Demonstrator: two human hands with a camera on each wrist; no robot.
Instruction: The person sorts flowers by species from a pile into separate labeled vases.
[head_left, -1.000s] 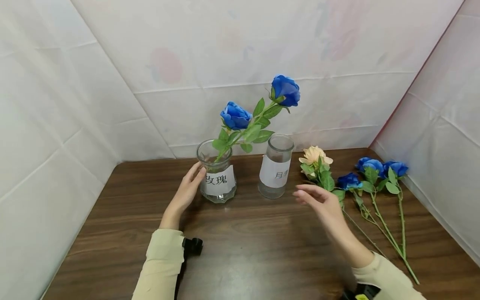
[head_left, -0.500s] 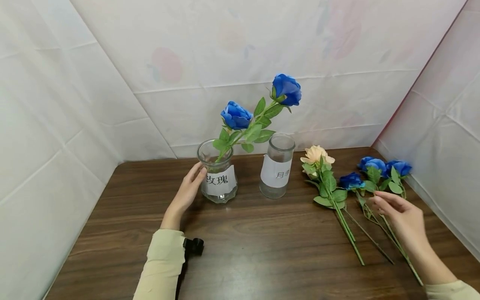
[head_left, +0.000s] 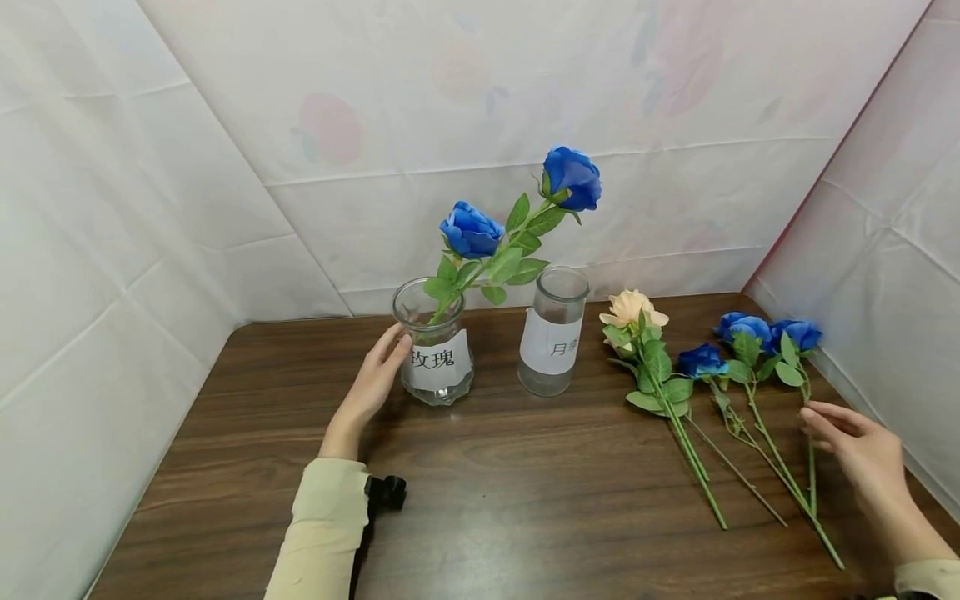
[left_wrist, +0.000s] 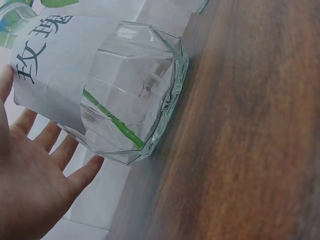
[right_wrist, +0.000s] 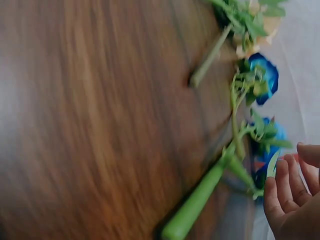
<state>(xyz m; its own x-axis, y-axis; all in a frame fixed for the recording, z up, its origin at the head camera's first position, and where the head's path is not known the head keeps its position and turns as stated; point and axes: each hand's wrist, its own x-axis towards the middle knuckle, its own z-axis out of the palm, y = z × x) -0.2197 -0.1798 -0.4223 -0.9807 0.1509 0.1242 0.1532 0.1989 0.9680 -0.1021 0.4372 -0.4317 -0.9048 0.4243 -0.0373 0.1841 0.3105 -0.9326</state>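
My left hand [head_left: 372, 383] rests on the left side of a round glass vase [head_left: 438, 396] with a white label. In the left wrist view its fingers are spread, fairly straight, against the glass. Two blue roses [head_left: 471, 231] lean right out of this vase; a green stem [left_wrist: 112, 117] shows inside. My right hand [head_left: 862, 454] has its fingertips at the stem of a forked blue rose spray [head_left: 797, 335] on the table. The right wrist view has a gap between thumb and fingers; whether they touch the stem I cannot tell.
A taller labelled glass vase [head_left: 547, 385] stands right of the round one. Beside it lie a peach flower [head_left: 633, 310] with green stems and another blue rose [head_left: 702, 361]. White cloth [head_left: 465, 100] hangs behind the brown wooden table [head_left: 495, 500] and at both sides.
My right hand has moved right and toward me, from beside the tall vase, past the peach flower, to the rightmost stem. My left hand stays on the round vase.
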